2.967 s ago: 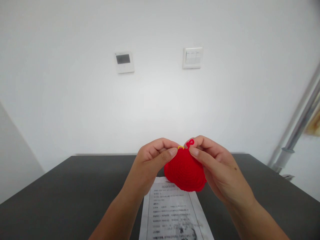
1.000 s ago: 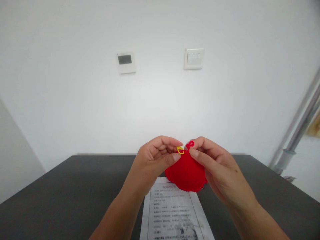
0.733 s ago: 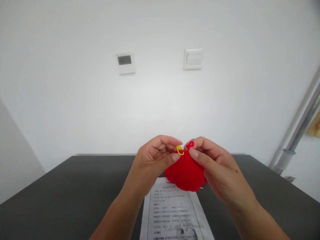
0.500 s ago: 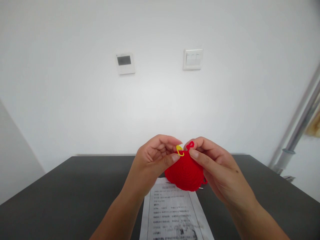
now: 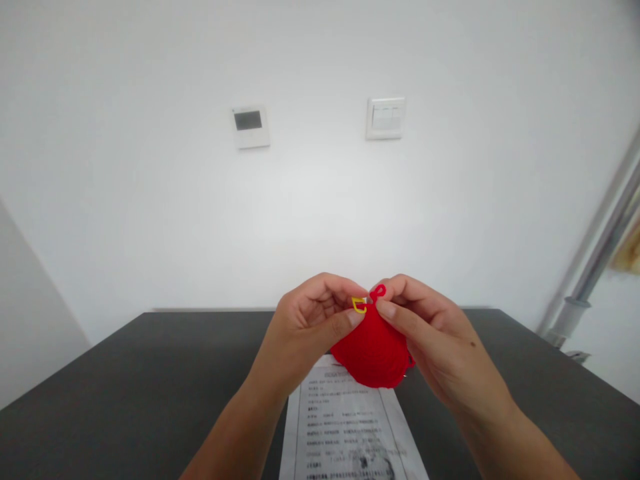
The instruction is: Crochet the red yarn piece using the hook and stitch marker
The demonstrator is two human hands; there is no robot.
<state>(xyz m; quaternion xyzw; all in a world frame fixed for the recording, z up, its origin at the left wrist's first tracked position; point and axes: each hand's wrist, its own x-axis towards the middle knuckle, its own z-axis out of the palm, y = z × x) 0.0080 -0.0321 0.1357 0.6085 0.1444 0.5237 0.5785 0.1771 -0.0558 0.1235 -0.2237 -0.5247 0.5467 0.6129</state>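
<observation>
A red crocheted piece [image 5: 373, 353] hangs from my two hands above the dark table. My left hand [image 5: 320, 317] pinches its upper edge between thumb and fingers. At those fingertips a small yellow stitch marker [image 5: 358, 305] is hooked at the edge of the piece. With thumb and forefinger closed, my right hand [image 5: 425, 327] grips the same edge a little to the right. A loop of red yarn [image 5: 380, 291] stands up from the right fingertips. Part of the crochet's right side is hidden behind my right hand.
Under the crochet lies a printed sheet [image 5: 345, 427] on the dark table [image 5: 150, 393]. On the white wall behind are a thermostat panel [image 5: 251, 127] and a light switch [image 5: 386, 119]. A grey pole [image 5: 600, 260] stands at the right.
My left fingertips have moved slightly right and down, closer to the right ones. The yellow stitch marker has turned and sits a little lower. The crochet's lower edge hangs slightly lower.
</observation>
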